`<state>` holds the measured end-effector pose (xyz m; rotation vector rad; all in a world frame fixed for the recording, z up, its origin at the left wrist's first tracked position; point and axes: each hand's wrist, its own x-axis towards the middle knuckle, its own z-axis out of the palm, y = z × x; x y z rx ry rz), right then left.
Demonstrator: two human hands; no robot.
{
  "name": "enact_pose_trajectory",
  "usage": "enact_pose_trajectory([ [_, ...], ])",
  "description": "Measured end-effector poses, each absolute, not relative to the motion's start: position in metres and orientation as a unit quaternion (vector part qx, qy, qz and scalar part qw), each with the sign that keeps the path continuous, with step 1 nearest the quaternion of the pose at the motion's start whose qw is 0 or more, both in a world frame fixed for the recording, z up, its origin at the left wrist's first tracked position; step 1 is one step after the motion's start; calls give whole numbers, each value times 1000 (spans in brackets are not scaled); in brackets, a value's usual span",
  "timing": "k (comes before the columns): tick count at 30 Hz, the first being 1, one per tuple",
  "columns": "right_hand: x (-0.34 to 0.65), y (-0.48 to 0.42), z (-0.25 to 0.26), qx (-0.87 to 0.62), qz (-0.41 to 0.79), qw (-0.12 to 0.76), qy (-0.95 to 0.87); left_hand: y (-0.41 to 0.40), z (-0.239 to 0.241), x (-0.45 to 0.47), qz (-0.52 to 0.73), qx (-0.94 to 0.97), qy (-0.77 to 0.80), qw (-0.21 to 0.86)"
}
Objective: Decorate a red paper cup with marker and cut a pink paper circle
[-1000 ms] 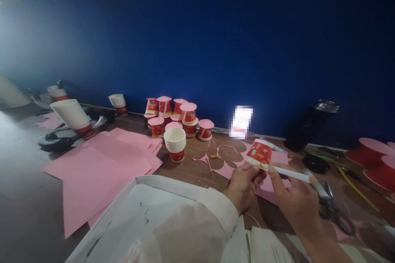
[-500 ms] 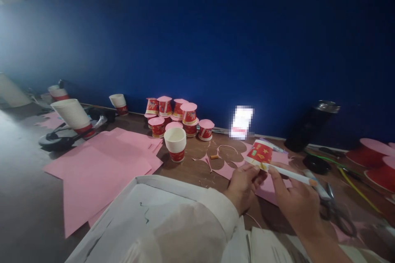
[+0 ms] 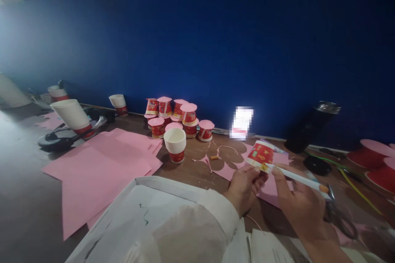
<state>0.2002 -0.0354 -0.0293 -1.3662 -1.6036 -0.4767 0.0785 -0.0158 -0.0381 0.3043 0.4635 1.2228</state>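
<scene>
My left hand (image 3: 245, 186) pinches the rim of a small red patterned paper cup (image 3: 261, 154), held upside down and tilted over a sheet of pink paper with round holes cut in it (image 3: 271, 185). My right hand (image 3: 300, 205) grips a white pen with an orange end (image 3: 298, 178); its tip touches the cup's rim. A white sleeve covers my left forearm.
A heap of red cups with pink lids (image 3: 179, 117) lies by the blue wall. An open white-lined cup (image 3: 175, 144) stands beside pink sheets (image 3: 101, 168). Scissors (image 3: 338, 213), a black flask (image 3: 311, 125), red spools (image 3: 375, 160) and a yellow cable sit at the right.
Both hands with the cup and pen have drifted slightly to the right and the cup has tipped a little more. Nothing else has moved.
</scene>
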Motion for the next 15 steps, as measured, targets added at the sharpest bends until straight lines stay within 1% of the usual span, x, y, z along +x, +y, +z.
enact_pose_trajectory([
  [7, 200, -34, -30, -543, -201, 469, -666, -17, -37, 78, 564, 139, 210, 786],
  [15, 202, -31, -37, -539, -244, 452, -668, -16, -38, 79, 573, 148, 199, 781],
])
